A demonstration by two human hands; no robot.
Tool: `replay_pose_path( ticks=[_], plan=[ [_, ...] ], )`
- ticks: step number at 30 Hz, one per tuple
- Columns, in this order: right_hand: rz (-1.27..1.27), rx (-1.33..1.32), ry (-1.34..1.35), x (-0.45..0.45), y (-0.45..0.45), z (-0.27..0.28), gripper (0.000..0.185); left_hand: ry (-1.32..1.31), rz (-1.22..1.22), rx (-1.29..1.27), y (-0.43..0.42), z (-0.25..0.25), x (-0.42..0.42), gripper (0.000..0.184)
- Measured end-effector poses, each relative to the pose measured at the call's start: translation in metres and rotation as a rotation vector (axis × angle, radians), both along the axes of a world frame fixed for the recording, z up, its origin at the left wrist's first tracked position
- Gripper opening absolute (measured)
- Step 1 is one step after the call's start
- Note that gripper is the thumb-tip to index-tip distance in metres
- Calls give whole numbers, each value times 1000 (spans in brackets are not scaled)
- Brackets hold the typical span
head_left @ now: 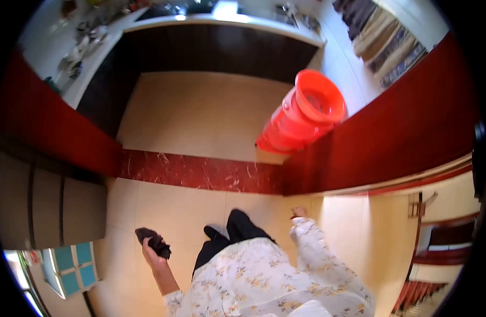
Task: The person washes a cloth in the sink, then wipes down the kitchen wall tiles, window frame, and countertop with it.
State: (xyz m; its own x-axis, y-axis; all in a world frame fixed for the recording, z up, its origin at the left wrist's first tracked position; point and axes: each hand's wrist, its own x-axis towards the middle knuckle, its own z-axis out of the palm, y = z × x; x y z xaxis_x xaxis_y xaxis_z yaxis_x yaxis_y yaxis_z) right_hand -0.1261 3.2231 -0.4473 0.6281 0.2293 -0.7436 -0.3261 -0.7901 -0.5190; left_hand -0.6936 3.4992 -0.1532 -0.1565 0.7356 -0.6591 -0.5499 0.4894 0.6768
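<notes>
A dark, crumpled cloth-like bundle (159, 246) is in my left hand (152, 255), whose fingers wrap round it, low at the left above the tiled floor. My right hand (299, 212) hangs at the end of a floral sleeve, over the floor tiles near the red threshold; it is small in view and its fingers are hard to make out. Beyond the threshold, a stack of red plastic buckets or basins (301, 119) stands beside the right door frame, out of reach of both hands.
A dark red stone threshold (200, 171) crosses the doorway between red frames. Past it are a U-shaped counter (222, 21) and hanging cloths (391, 45). A grey cabinet (47, 195) and a teal-doored cabinet (74, 268) stand at left, wooden furniture (446, 256) at right.
</notes>
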Motion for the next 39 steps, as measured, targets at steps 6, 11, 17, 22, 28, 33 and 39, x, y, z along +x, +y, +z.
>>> replay_pose_path(
  ticks=[6,11,17,22,28,33,39],
  plan=[
    [257,-442,-66,-71,-32,142,40,-21,-221,-146,119,-1,69,18],
    [335,-364,44,-104,56,110,53,-166,-325,-171,210,-22,93,23],
    [590,-64,-310,-76,320,143,47,-146,-367,-174,319,1,130,20],
    [660,394,-316,-32,544,247,47,-87,-391,-95,399,82,213,43],
    [876,903,-157,-50,713,486,65,-357,-624,135,487,202,325,60],
    [918,815,-472,-5,761,543,71,-130,-974,98,563,236,424,35],
    [301,883,-303,134,785,557,36,-95,-1297,179,640,282,567,27]
  ],
)
